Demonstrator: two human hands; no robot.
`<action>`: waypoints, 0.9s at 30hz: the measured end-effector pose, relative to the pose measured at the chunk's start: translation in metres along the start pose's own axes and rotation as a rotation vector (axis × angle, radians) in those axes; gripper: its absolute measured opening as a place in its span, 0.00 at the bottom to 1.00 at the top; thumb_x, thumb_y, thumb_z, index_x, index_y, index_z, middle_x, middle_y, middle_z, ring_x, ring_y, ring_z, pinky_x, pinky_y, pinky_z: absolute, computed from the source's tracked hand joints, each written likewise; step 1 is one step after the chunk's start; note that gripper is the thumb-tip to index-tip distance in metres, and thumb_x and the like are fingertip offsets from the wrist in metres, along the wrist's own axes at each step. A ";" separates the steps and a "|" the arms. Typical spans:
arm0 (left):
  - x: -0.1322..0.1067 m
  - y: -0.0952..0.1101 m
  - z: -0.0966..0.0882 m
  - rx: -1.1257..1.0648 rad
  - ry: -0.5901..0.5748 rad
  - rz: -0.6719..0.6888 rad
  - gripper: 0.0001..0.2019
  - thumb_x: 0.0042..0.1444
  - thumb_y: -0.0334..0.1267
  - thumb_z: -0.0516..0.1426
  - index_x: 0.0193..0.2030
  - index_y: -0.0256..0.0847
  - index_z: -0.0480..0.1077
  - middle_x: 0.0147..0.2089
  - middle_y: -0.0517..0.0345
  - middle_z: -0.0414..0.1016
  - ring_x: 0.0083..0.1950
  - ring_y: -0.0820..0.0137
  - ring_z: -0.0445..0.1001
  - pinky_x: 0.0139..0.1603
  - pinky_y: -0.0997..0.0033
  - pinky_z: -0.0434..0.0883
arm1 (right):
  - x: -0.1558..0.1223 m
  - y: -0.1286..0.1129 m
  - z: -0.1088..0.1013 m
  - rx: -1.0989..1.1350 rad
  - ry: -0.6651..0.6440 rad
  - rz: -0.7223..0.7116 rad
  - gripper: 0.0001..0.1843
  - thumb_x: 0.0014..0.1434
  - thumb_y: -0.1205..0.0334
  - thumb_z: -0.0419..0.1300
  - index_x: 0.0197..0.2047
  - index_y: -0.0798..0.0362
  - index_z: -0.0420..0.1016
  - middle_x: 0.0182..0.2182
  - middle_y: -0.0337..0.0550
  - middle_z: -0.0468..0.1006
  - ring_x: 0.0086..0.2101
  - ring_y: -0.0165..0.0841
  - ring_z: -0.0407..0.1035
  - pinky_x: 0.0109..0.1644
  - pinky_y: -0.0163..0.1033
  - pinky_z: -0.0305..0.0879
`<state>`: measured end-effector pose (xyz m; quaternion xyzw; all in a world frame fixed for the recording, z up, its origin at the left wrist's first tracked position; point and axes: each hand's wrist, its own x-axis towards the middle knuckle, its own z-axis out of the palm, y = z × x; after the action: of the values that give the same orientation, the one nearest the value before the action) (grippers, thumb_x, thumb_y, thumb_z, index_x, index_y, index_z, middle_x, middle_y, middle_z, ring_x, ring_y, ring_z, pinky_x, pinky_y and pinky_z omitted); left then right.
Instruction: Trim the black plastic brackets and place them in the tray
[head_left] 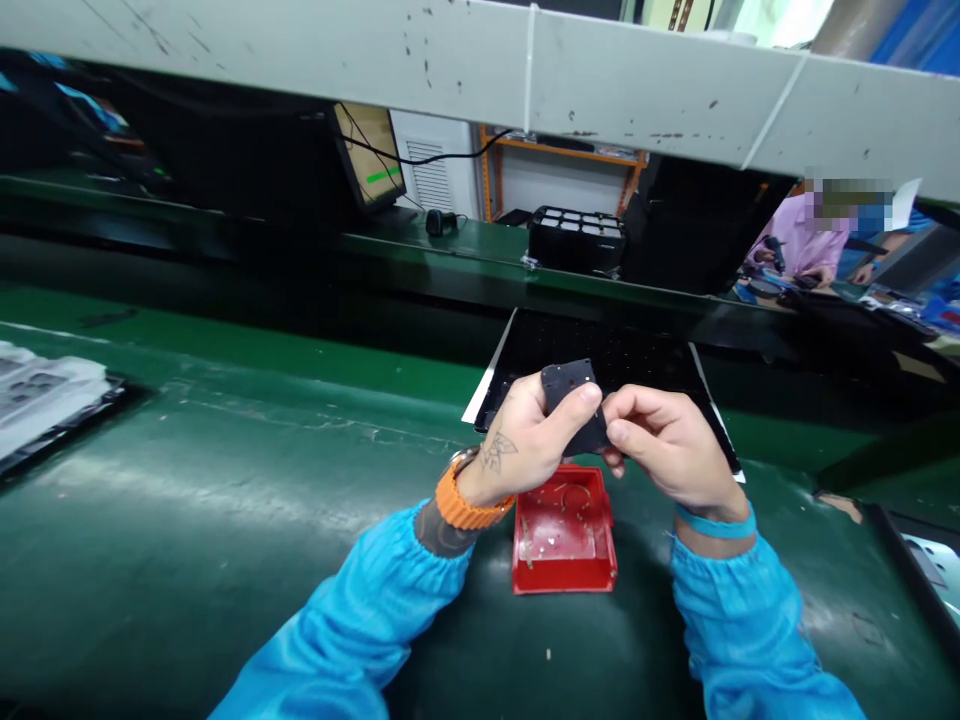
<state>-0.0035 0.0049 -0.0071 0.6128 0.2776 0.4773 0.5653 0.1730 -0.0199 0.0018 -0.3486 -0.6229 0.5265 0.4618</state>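
Both hands hold a small black plastic part [571, 384] with small holes, raised above the green belt. My left hand [525, 440] grips it from the left, thumb pressed on its face. My right hand [671, 445] pinches its lower right edge with closed fingers. Directly below the hands a small red tray [564, 532] lies on the belt with tiny bits in it. Behind the hands lies a large black tray [645, 365].
The green belt [247, 470] runs left to right. A stack of wrapped grey items [41, 390] lies at the far left. A black multi-cell tray [577, 238] and a monitor [371, 160] stand on the far shelf. Another person [806, 245] works at the back right.
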 end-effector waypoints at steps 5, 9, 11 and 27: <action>0.000 0.001 -0.007 -0.008 -0.108 -0.066 0.25 0.57 0.60 0.66 0.29 0.38 0.71 0.26 0.54 0.77 0.26 0.69 0.76 0.27 0.72 0.74 | 0.002 0.004 -0.003 0.100 -0.149 0.079 0.24 0.57 0.43 0.74 0.29 0.55 0.74 0.21 0.38 0.75 0.19 0.27 0.67 0.23 0.33 0.68; 0.001 0.003 -0.009 0.024 -0.106 -0.040 0.24 0.58 0.58 0.66 0.28 0.38 0.70 0.26 0.55 0.76 0.26 0.70 0.75 0.25 0.73 0.73 | 0.004 0.010 -0.006 0.116 -0.164 0.077 0.23 0.57 0.44 0.74 0.29 0.55 0.76 0.21 0.39 0.76 0.19 0.28 0.67 0.23 0.33 0.68; 0.001 0.004 -0.008 0.023 -0.125 -0.034 0.23 0.59 0.56 0.66 0.27 0.37 0.70 0.26 0.55 0.76 0.26 0.69 0.76 0.26 0.73 0.73 | 0.004 0.010 -0.006 0.119 -0.168 0.070 0.22 0.58 0.46 0.74 0.29 0.55 0.77 0.21 0.39 0.76 0.19 0.28 0.68 0.24 0.33 0.68; 0.005 -0.014 0.005 -0.250 -0.097 -0.091 0.27 0.53 0.63 0.67 0.30 0.40 0.67 0.22 0.61 0.72 0.21 0.71 0.73 0.23 0.73 0.71 | 0.004 0.008 0.003 0.007 -0.050 0.018 0.25 0.55 0.44 0.75 0.26 0.53 0.71 0.19 0.37 0.74 0.18 0.26 0.63 0.20 0.30 0.61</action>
<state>0.0060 0.0098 -0.0192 0.5467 0.2159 0.4521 0.6709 0.1688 -0.0154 -0.0055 -0.3393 -0.6292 0.5413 0.4426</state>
